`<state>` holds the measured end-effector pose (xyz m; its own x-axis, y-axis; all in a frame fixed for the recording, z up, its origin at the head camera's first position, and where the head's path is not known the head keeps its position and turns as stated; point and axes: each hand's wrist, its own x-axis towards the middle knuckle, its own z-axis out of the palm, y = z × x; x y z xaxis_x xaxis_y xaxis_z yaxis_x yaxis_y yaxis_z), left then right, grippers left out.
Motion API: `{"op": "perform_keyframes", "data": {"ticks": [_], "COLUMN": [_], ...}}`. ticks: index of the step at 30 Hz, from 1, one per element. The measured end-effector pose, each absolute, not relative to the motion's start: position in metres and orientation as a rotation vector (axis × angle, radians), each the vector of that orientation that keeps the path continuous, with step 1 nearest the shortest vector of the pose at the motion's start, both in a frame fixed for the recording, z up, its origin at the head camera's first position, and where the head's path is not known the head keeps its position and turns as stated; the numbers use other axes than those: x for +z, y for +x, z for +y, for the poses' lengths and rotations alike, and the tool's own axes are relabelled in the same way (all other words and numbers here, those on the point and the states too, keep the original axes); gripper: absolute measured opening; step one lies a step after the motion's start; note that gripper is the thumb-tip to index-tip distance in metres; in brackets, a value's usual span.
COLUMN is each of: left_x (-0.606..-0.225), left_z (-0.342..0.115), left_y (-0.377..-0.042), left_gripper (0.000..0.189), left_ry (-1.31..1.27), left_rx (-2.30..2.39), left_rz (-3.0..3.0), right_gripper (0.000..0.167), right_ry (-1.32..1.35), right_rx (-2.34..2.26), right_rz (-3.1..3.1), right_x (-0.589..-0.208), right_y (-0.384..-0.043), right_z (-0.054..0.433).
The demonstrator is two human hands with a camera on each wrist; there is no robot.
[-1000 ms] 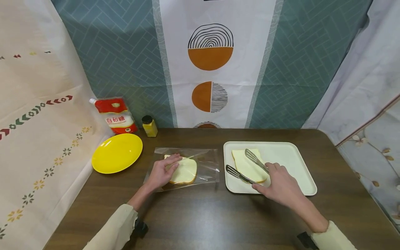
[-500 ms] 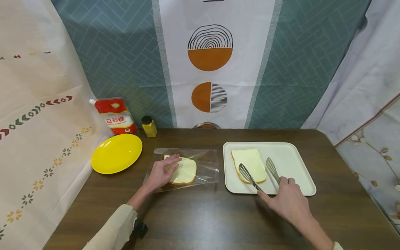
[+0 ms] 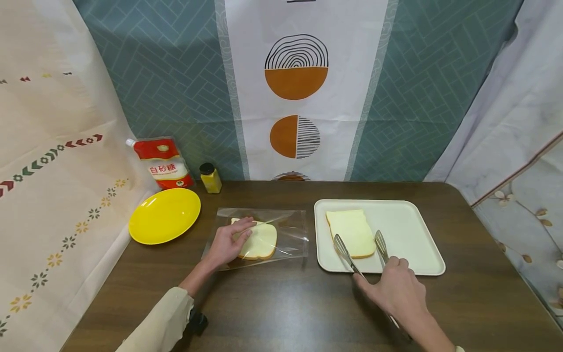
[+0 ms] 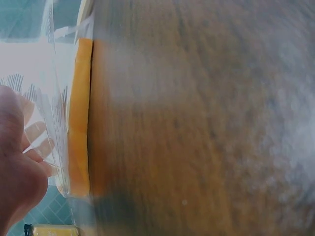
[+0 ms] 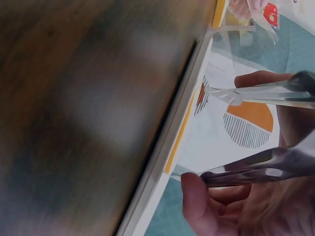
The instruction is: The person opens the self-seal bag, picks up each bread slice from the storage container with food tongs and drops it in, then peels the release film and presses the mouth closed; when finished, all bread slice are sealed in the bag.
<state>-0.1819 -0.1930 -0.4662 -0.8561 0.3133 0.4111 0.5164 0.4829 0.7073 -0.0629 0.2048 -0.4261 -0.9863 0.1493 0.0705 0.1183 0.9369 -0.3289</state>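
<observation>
Seemingly, the left hand [image 3: 226, 247] (fingers outstretched) is steadying the bag [image 3: 291, 235], the right hand [image 3: 400, 293] gripping tongs [image 3: 345, 254] astride unbagged bread [image 3: 352, 233].

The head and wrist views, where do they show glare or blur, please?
Head: a soft sheen on the table, glare streaks on the clear bag; left wrist: table blurred, pale glare at the right edge; right wrist: table blurred, bright highlights on the tongs.
</observation>
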Motion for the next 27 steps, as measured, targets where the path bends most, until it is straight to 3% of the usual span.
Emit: {"op": "perform_keyframes", "data": {"ticks": [27], "left_x": [-0.466], "left_z": [-0.195], "left_y": [-0.182], "left_gripper": [0.026], "left_ry": [-0.699], "left_rx": [-1.327], "left_rz": [-2.523], "right_gripper": [0.075], "right_ry": [-0.139], "right_rx": [0.465], "right_rz": [-2.97], "right_x": [-0.44], "right_y": [-0.07], "right_z": [0.196]}}
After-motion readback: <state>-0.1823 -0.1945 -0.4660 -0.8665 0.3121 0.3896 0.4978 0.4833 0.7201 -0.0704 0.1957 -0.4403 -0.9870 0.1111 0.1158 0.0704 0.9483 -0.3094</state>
